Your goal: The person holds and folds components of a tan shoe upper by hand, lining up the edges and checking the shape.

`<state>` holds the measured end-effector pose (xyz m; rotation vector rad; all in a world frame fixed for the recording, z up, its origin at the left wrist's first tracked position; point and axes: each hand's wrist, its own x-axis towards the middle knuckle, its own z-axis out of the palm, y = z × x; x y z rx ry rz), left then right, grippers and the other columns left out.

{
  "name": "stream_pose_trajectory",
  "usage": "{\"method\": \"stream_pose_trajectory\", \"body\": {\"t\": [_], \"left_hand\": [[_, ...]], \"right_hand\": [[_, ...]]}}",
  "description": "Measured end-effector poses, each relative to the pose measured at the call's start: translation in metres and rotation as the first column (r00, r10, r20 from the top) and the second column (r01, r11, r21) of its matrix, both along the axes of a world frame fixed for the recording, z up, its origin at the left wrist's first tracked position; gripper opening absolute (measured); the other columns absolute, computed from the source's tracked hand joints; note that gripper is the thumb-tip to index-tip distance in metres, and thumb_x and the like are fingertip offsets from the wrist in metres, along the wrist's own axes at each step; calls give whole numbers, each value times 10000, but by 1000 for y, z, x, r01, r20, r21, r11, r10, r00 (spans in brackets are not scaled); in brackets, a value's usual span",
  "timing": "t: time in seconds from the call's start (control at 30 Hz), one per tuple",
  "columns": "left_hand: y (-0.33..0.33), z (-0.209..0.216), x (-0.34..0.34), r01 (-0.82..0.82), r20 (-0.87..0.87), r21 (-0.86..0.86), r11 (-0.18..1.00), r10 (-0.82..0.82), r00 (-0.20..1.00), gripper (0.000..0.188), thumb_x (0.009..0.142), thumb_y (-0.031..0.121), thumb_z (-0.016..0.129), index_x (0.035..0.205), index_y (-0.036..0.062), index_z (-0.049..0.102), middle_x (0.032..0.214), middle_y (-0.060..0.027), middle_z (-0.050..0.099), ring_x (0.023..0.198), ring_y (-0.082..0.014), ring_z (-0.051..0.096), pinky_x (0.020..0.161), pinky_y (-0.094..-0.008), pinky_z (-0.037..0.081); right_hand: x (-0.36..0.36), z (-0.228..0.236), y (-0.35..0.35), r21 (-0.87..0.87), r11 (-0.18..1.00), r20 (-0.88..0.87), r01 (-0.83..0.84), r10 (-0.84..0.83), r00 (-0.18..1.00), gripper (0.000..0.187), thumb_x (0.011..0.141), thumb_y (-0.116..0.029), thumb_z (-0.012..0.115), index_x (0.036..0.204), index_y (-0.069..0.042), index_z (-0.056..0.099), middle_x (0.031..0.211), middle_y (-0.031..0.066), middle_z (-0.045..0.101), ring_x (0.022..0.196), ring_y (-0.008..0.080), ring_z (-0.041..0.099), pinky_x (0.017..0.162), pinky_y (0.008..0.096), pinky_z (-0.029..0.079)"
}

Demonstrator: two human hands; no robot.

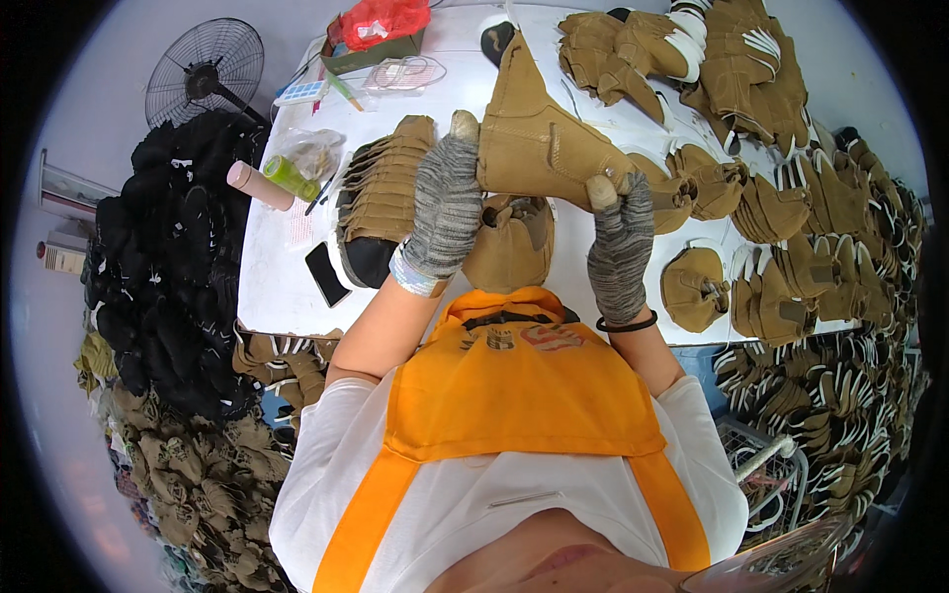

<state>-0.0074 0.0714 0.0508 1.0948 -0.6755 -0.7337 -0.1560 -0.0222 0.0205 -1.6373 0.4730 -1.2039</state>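
A tan boot upper [539,138] is held up over the white table, stretched between my two hands. My left hand [447,198], in a grey knit fingerless-looking glove with bare thumb tip, grips its left edge. My right hand [621,242], gloved alike, pinches its lower right end near a small metal stud. Just below it sits another tan upper [510,242], partly hidden by my left glove and the held piece. Beside my left wrist lies a stack of tan uppers [381,193] with dark parts at its near end.
Rows of tan uppers [694,287] cover the table's right side, with a pile [746,69] behind. At left lie a phone [326,275], a pink bottle [260,186] and a green container [292,178]. Black bundles [173,277] and a fan [205,79] stand beyond the left edge.
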Motion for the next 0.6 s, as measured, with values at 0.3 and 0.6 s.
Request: {"method": "stream_pose_trajectory", "body": {"t": [0.3,0.6], "left_hand": [[1,5,2,118,-9,-186,975,-121,993,599,926,510,409,1198,-14,511,1048,-100,608,990,-169,558,883,-308,449],[-3,-8,-5,-194,313,19,981,179,933,349,928,318,509,1062,0,559,981,-78,602,895,-151,562,816,-278,452]], "right_hand": [[-10,1,-15,-13,997,-111,72,-73,991,256,939,-164,488,1139,-23,564,1070,106,554,977,226,530,899,319,410],[-3,2,-2,1,1000,32,31,-31,999,275,880,-200,613,1063,-8,539,973,68,579,868,152,524,791,283,447]]}}
